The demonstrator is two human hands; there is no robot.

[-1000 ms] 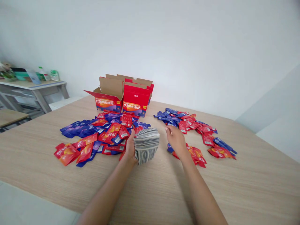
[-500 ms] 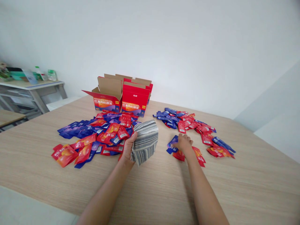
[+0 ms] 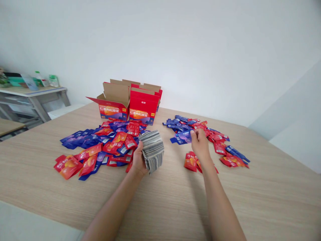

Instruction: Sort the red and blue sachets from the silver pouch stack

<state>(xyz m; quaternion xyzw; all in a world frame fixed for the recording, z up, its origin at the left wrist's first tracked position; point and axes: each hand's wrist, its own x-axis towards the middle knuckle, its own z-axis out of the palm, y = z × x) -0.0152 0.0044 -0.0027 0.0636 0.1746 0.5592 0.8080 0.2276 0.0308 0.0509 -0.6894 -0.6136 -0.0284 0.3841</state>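
My left hand (image 3: pixel 139 160) is closed on a folded grey striped cloth (image 3: pixel 152 150), held up just right of the larger pile of sachets. Pinched by one end in my right hand (image 3: pixel 200 143) is a blue sachet (image 3: pixel 182 137), raised above the table and pointing left. Under and beside my right wrist lie a few red sachets (image 3: pixel 190 161), partly hidden by the arm. A big mixed pile of red and blue sachets (image 3: pixel 119 144) spreads out left of the cloth. Behind my right hand runs another heap of blue and red sachets (image 3: pixel 178 124).
Red printed cardboard boxes (image 3: pixel 142 107) stand at the back against the wall, one (image 3: pixel 114 108) with its flaps raised. A blue sachet and red ones (image 3: pixel 233 160) lie at the right. A side table (image 3: pixel 32 92) at far left bears bottles and other items.
My right hand has lifted the blue sachet off the small group of red ones and moved it up and away from me. The cloth has tilted and shifted slightly left.
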